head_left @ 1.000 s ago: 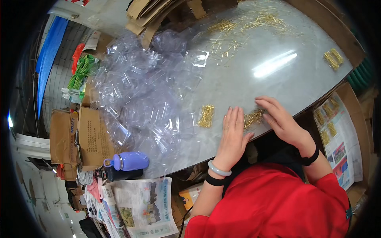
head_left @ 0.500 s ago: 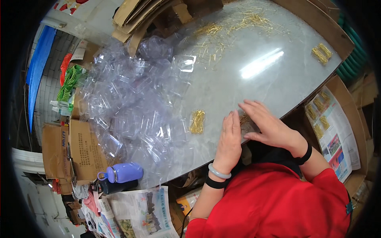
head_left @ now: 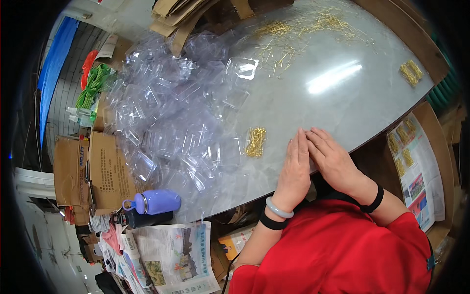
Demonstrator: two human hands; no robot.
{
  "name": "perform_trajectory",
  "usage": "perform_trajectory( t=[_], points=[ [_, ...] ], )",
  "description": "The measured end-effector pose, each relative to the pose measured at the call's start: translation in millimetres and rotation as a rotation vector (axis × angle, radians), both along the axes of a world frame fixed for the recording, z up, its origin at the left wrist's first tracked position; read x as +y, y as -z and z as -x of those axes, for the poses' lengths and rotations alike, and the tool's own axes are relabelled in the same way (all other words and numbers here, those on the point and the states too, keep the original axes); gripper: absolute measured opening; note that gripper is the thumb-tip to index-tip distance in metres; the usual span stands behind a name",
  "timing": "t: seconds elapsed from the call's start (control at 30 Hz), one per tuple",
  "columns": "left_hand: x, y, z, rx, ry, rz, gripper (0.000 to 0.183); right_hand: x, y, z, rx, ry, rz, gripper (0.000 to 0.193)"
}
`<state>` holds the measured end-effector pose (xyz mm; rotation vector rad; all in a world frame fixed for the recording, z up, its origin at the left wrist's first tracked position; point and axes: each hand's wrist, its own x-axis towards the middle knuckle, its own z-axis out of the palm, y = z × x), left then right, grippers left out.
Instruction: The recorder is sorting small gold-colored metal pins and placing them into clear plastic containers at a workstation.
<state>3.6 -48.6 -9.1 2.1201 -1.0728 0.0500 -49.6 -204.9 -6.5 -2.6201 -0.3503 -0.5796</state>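
Observation:
My left hand (head_left: pixel 295 171) and my right hand (head_left: pixel 334 159) are at the table's near edge, palms turned toward each other. Both have straight fingers lying side by side, and their fingertips nearly meet. Whatever lies between the palms is hidden now; the earlier frame shows some gold wire pins there. Left of my left hand, a neat bundle of gold wire pins (head_left: pixel 255 142) rests on the grey table (head_left: pixel 293 110). Loose gold pins (head_left: pixel 281 51) are scattered at the far side, and more small bundles (head_left: pixel 411 73) sit at the far right corner.
Clear plastic boxes (head_left: pixel 171 112) are heaped over the table's left part. A purple bottle (head_left: pixel 161 201) is at the near left, above newspaper (head_left: pixel 181 255). Cardboard (head_left: pixel 188 14) stands at the back. A carton (head_left: pixel 431 142) at right holds several gold bundles on newspaper.
My right hand has come in toward my left, narrowing the gap between them and covering the pins seen there before. The whole view has shifted slightly.

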Motion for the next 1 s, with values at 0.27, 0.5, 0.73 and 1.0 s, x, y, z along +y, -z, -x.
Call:
perform_trajectory(
  t=[0.27, 0.5, 0.73, 1.0],
  points=[
    [-0.3, 2.5, 5.3, -0.071, -0.009, -0.030, 0.071, -7.1, -5.8, 4.3, 0.038, -0.046, -0.128, 0.046],
    [2.5, -0.3, 6.3, 0.075, -0.011, 0.004, 0.066, -20.8, -24.6, 5.1, 0.210, -0.066, -0.448, 0.058],
    [-0.7, 1.6, 4.1, -0.114, 0.004, -0.068, 0.067, 6.9, -11.8, 5.8, 0.125, -0.032, -0.391, 0.058],
    [-0.3, -0.2, 5.6, -0.122, -0.014, -0.069, 0.063, -84.8, -49.6, -134.1, 0.165, -0.120, 0.081, 0.039]
  ],
)
